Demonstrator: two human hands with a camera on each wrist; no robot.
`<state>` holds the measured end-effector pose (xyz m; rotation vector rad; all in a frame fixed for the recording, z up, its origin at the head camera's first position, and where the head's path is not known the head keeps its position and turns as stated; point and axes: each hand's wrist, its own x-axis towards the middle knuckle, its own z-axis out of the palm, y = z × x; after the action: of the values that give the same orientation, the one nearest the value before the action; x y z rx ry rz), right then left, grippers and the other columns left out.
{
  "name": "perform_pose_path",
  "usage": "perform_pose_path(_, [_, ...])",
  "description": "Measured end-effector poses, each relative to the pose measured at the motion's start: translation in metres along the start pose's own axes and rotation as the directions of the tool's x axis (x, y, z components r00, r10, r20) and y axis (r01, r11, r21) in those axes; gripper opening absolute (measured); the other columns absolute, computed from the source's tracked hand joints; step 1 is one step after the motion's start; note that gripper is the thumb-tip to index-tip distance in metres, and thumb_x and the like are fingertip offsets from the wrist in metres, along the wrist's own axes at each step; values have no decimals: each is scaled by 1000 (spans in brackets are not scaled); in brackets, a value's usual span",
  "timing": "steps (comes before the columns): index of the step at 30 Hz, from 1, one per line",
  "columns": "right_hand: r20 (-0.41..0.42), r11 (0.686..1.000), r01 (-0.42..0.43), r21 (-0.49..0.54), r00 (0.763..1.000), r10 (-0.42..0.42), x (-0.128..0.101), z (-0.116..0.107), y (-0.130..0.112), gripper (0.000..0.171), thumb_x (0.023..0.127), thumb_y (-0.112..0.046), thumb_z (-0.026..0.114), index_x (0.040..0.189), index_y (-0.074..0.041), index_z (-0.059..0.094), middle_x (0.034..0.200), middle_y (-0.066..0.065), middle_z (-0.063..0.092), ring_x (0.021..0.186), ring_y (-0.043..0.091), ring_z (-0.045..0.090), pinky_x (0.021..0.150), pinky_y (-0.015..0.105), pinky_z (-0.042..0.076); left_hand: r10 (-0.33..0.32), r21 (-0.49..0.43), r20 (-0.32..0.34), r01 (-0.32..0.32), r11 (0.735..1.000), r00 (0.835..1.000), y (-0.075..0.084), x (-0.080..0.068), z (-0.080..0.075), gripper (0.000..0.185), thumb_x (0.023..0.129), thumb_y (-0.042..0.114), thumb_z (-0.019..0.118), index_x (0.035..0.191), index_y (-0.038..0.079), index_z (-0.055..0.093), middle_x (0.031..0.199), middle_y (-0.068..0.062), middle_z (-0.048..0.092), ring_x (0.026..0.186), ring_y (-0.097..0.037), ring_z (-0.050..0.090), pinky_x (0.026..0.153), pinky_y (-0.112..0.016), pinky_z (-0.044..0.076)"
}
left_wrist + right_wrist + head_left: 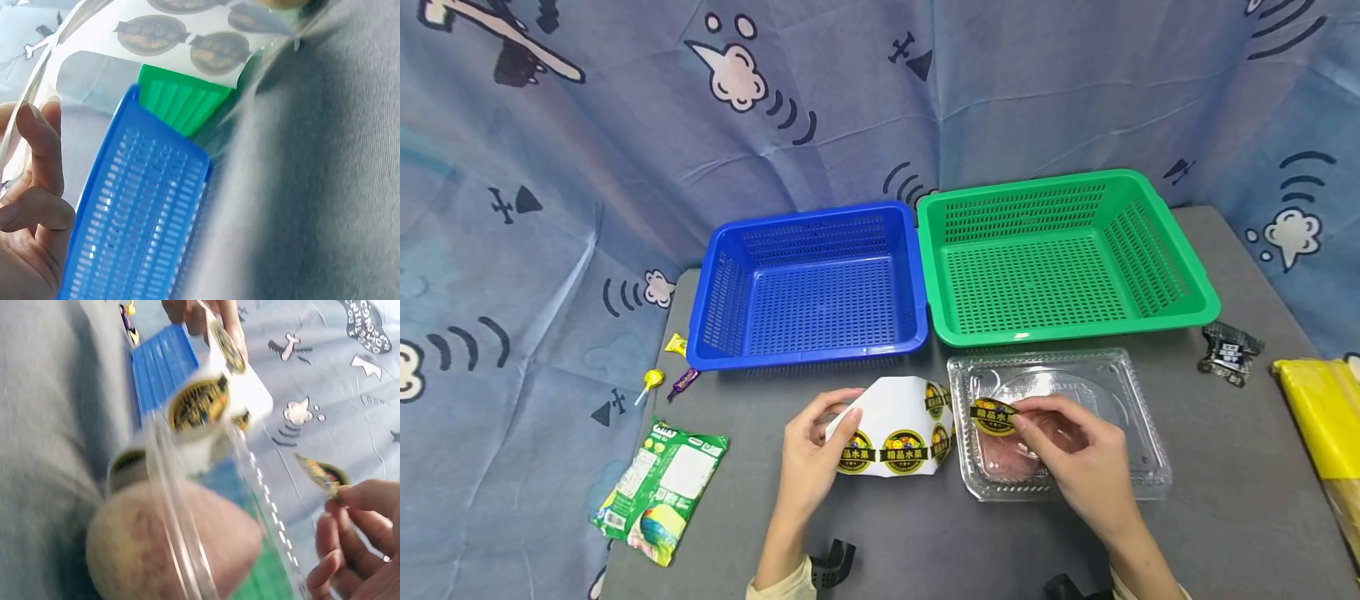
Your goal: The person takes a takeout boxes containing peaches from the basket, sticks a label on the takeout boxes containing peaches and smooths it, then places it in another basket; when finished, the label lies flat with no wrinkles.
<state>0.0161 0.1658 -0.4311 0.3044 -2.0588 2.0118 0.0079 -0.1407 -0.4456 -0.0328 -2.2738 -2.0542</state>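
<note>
My left hand (811,454) grips the left edge of a white sticker sheet (886,410), thumb on top. Round black-and-yellow stickers line the sheet's lower and right parts. Between thumb and fingers my right hand (1088,454) pinches one loose sticker (991,417), held over the left part of a lidded clear plastic box (1144,417). Inside the box lies a pinkish round fruit (1006,460), partly hidden by the right hand; its blushed, pale skin (144,544) shows large in the right wrist view.
Behind the hands stand a blue basket (808,360) and a green basket (1075,333). At the left lie a green snack bag (662,487), a yellow lollipop (653,378) and small wrapped sweets (683,382). A black packet (1230,354) and a yellow package (1318,421) lie right.
</note>
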Motion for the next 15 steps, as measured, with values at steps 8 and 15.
perform_pose_path(8, [-103,938,-110,-328,991,80,5,-26,-4,22,85,17,78,102,5,76,84,-10,72,71,3,65,65,11,51,-6,20,-76,7,1000,997,-10,4,-13,22,99,1,72,120,4,77,92,-11,73,69,-4,62,53,-16,45])
perform_pose_path(15, [-149,888,-182,-422,980,131,7,-40,-4,22,85,12,81,104,2,78,83,-16,71,71,2,63,66,10,50,-6,89,-132,18,996,991,-19,9,-27,21,99,3,73,119,6,78,93,-12,75,69,-3,60,53,-15,41])
